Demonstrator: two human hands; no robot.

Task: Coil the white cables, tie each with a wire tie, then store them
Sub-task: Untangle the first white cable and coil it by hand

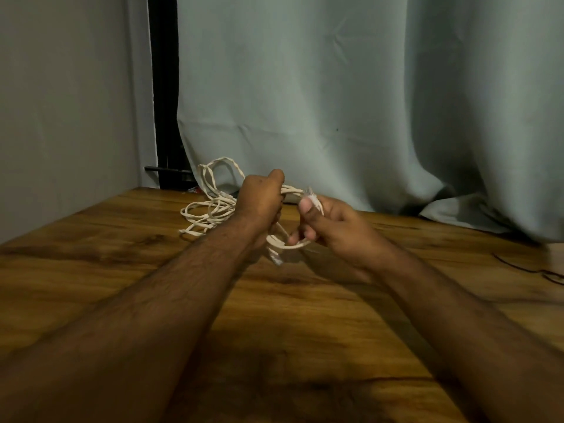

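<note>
A white cable coil (282, 243) hangs between both hands above the wooden table (122, 270). My left hand (259, 199) grips one side of the coil in a fist. My right hand (329, 222) pinches the cable end with its clear plug (311, 193) between thumb and fingers, and its lower fingers curl on the coil's bottom loop. Another clear plug (276, 258) dangles below the coil. A loose tangle of white cable (207, 209) lies on the table behind my left hand. No wire tie is visible.
A pale grey-green curtain (366, 102) hangs along the table's far edge, its hem resting on the right side. A grey wall (61, 117) stands at the left, with a dark frame (163, 87) in the corner. A thin dark wire (528, 268) lies at the right edge.
</note>
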